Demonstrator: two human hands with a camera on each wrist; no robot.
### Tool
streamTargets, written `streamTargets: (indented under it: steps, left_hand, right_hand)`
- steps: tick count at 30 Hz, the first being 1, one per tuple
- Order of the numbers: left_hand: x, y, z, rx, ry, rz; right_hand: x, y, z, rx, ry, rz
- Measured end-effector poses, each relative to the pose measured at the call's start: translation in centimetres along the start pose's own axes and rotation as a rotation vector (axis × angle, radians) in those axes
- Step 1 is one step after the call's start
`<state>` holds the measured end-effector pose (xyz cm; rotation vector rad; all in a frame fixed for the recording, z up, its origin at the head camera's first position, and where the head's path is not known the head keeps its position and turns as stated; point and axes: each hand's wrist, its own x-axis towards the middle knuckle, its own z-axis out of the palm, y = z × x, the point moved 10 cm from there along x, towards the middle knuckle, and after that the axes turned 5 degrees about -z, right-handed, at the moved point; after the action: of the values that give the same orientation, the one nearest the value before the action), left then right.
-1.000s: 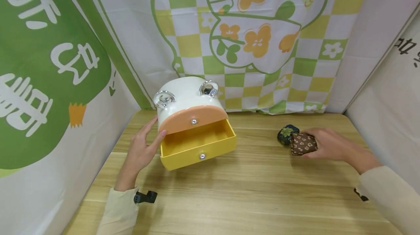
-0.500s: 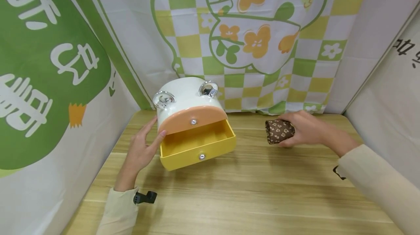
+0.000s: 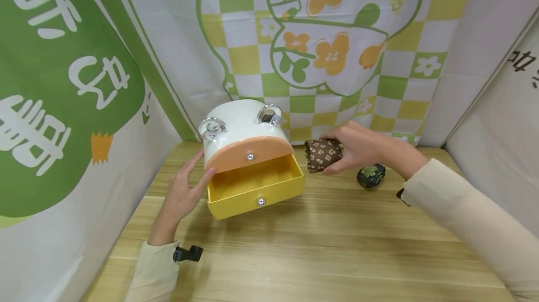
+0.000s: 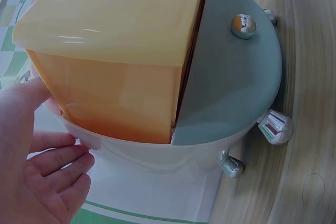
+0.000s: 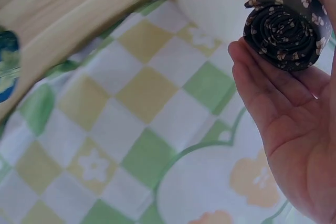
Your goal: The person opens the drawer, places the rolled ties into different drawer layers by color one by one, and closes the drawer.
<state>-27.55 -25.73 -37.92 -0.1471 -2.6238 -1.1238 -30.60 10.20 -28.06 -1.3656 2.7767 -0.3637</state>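
My right hand (image 3: 363,147) grips a rolled necktie (image 3: 322,156), brown with pale flowers, above the table to the right of the small drawer cabinet. In the right wrist view the tie's spiral end (image 5: 281,31) shows between thumb and fingers. The cabinet (image 3: 237,117) is white with an orange top drawer front (image 3: 240,152). Its yellow lower drawer (image 3: 236,207) is pulled out, with nothing seen inside. My left hand (image 3: 182,195) rests on the cabinet's left side, thumb at the front edge, fingers fairly straight along the side, as the left wrist view (image 4: 52,171) also shows.
A dark green roll with a leaf pattern (image 3: 371,176) lies on the wooden table (image 3: 294,255), right of the cabinet. Two shiny ring-shaped parts (image 3: 269,114) stick up from the cabinet top. A checked cloth (image 3: 303,105) hangs close behind.
My right hand has carried the brown necktie leftward from beside the green roll toward the cabinet. The green roll shows again behind the hand. My left hand and the drawer have stayed put.
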Motion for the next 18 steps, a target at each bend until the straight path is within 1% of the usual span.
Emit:
streamTargets:
  steps: [4,9,14,18]
  left_hand:
    - [0.0,-0.1,0.0,0.0,0.001,0.002]
    - [0.0,-0.1,0.0,0.001,0.008,0.014]
    - [0.1,0.0,-0.1,0.001,0.018,0.03]
    - [0.1,0.0,-0.1,0.002,0.019,0.029]
  right_hand:
    - [1.9,-1.8,-0.1,0.022,-0.033,-0.031]
    - [4.2,-3.8,0.6,0.053,-0.067,-0.071]
    - [6.0,-4.7,1.9,0.09,-0.112,-0.052]
    - [7.0,-5.2,3.2,0.11,-0.147,-0.04]
